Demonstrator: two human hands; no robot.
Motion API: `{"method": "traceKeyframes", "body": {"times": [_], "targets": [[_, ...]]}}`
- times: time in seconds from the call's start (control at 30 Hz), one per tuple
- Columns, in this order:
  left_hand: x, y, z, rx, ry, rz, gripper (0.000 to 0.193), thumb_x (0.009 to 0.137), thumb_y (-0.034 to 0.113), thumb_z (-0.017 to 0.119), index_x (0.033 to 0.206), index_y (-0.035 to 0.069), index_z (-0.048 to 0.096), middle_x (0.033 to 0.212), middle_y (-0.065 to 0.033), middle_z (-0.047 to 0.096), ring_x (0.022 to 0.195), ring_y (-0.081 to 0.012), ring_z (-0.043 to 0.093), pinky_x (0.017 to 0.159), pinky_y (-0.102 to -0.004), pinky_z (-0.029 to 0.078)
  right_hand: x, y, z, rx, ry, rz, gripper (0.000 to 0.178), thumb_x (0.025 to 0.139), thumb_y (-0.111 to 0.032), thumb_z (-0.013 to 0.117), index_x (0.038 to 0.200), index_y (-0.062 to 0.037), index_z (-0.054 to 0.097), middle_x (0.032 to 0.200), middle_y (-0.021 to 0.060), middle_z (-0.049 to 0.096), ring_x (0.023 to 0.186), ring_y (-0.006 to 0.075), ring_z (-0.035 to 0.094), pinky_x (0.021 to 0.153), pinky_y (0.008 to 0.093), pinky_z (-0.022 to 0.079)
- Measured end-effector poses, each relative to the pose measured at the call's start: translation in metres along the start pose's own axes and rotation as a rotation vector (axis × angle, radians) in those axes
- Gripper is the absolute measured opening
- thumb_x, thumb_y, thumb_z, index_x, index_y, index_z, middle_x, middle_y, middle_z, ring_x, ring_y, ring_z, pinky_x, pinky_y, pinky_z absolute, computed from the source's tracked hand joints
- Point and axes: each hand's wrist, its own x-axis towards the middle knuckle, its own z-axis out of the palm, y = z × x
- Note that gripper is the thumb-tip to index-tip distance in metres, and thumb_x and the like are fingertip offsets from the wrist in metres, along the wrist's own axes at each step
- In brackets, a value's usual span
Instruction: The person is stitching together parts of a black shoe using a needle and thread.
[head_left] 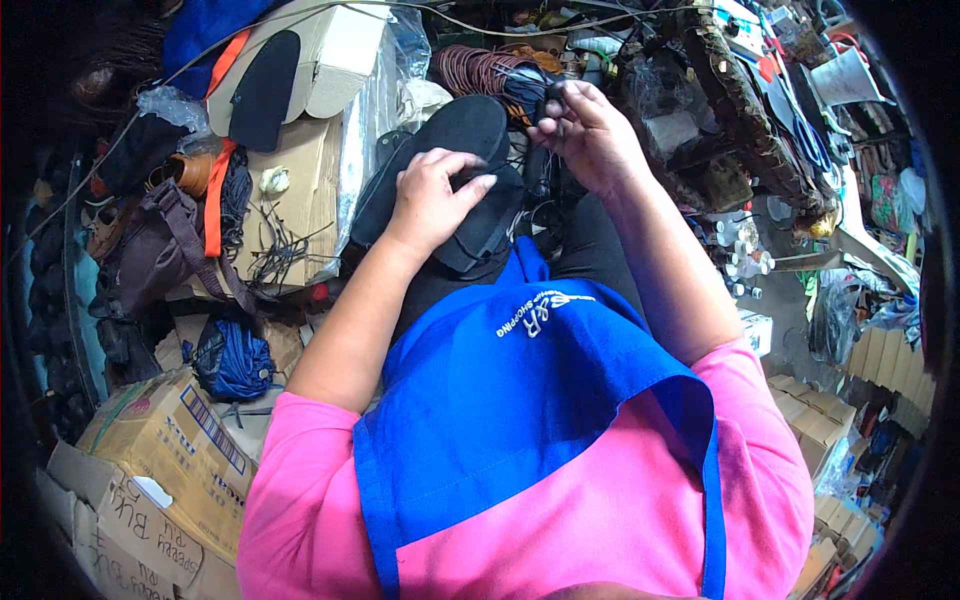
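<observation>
A pair of flat black pieces shaped like shoe soles lies on my lap, just ahead of my blue apron. My left hand is closed over the nearer one, thumb and forefinger pinching its edge. Raised to the right of the soles, my right hand has its fingers curled together around a small dark object. Its exact kind is too dark to make out. The fingers partly hide it.
Flattened cardboard with a loose black sole lies to the left. Coiled brown cord sits ahead. A rough wooden bench stands at the right, small bottles beside it. Cardboard boxes fill the near left.
</observation>
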Motion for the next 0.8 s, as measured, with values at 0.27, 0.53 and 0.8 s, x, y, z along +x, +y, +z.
{"method": "traceKeyframes", "body": {"times": [0.27, 0.53, 0.8], "targets": [[0.018, -0.01, -0.011, -1.177, -0.088, -0.494, 0.012, 0.095, 0.016, 0.064, 0.097, 0.005, 0.064, 0.088, -0.0057, 0.067, 0.079, -0.0147, 0.065, 0.078, -0.0288, 0.052, 0.019, 0.016, 0.003, -1.066, 0.123, -0.423, 0.041, 0.088, -0.031, 0.069, 0.113, 0.0008, 0.066, 0.107, 0.0181, 0.068, 0.104, 0.0286, 0.065, 0.092, 0.0372, 0.05], [0.021, -0.021, -0.005, -0.643, -0.101, -0.378, 0.014, 0.095, 0.017, 0.06, 0.1, 0.005, 0.066, 0.095, -0.0087, 0.068, 0.085, -0.0193, 0.066, 0.077, -0.0324, 0.052, -0.023, 0.071, 0.01, -1.492, -0.007, -0.237, 0.054, 0.071, -0.057, 0.077, 0.085, -0.0058, 0.067, 0.09, 0.0109, 0.066, 0.09, 0.0292, 0.065, 0.076, 0.0427, 0.048], [0.037, -0.025, 0.012, 0.21, -0.229, -0.131, 0.023, 0.072, 0.023, 0.077, 0.081, 0.003, 0.068, 0.084, -0.0154, 0.064, 0.082, -0.032, 0.064, 0.077, -0.0415, 0.051, -0.017, 0.09, -0.006, -1.386, -0.175, -0.25, 0.022, 0.079, -0.026, 0.074, 0.082, -0.0072, 0.065, 0.086, 0.0119, 0.063, 0.089, 0.0333, 0.062, 0.077, 0.046, 0.048]]}}
